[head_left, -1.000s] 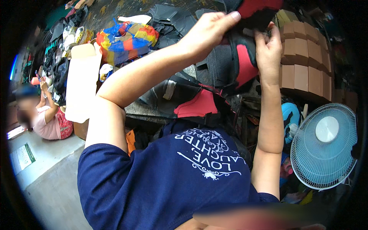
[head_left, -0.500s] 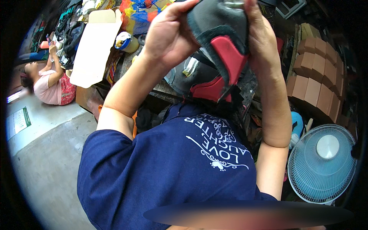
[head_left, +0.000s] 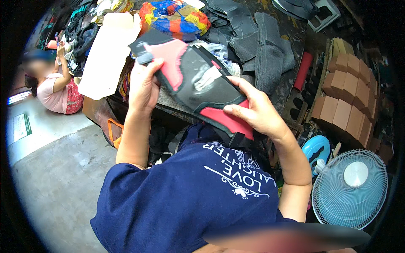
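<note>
Stretched between my two hands is a black padded fabric piece with red panels at both ends, dark bound edges and a whitish smeared patch in its middle. My left hand pinches the far-left end, thumb on top beside a small grey strap tab. My right hand grips the near-right end, thumb pressed on the red panel and fingers along the far edge. The piece is held tilted, over the edge of a cluttered worktable. Whatever lies directly beneath it is hidden.
Dark grey fabric pieces and a red, blue and yellow mesh bundle lie on the table. A pale board is at left. Stacked brown blocks and a blue fan stand right. Another person sits far left.
Both hands have come down and moved farther apart. The piece, bent and raised near the top edge before, is now spread out lengthwise. The second black and red piece beneath is no longer distinguishable.
</note>
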`<state>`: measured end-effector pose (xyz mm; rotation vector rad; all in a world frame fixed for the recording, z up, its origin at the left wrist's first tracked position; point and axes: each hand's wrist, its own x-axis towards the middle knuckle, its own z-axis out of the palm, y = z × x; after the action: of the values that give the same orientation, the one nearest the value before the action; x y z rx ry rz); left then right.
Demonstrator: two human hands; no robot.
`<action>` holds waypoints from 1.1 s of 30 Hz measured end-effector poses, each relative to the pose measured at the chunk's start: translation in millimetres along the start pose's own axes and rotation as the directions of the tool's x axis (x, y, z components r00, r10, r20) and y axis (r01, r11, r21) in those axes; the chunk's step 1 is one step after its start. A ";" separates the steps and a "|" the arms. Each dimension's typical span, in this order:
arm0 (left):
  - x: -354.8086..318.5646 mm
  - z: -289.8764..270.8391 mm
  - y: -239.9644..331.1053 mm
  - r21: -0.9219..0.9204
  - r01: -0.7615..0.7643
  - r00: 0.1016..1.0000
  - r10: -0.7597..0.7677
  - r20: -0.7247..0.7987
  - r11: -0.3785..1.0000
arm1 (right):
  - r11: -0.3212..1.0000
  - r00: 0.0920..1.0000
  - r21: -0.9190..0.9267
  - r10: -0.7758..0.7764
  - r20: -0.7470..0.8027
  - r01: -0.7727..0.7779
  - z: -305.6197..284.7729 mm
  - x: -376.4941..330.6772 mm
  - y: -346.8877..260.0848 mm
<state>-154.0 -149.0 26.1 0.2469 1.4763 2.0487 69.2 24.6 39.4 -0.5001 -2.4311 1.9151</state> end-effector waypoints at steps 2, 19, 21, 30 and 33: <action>0.6 -3.9 -6.4 0.368 -0.281 0.945 0.323 -0.057 0.886 | 0.995 0.999 -0.094 0.032 -0.037 -0.035 3.1 0.1 8.1; 8.8 10.1 -117.8 0.455 -0.569 0.811 0.375 0.449 0.685 | 0.449 0.822 -0.783 -0.554 0.135 0.431 44.8 10.0 69.2; 3.2 -2.1 -113.9 0.375 -0.685 0.727 0.617 0.302 0.624 | 0.451 0.829 -0.788 -0.543 0.130 0.419 44.2 9.0 72.9; -114.3 -54.3 -159.8 0.978 -0.204 0.964 -0.184 0.194 -0.038 | 0.385 0.814 -0.831 -0.566 0.132 0.402 58.6 3.1 65.2; -122.9 -59.3 -191.0 0.908 -0.392 0.919 -0.014 0.394 -0.147 | 0.375 0.815 -0.838 -0.565 0.131 0.395 59.5 1.3 65.4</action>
<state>-15.2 -226.3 -146.7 1.3969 2.6062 0.3323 72.0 -18.1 -38.0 0.1085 -2.7706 0.3363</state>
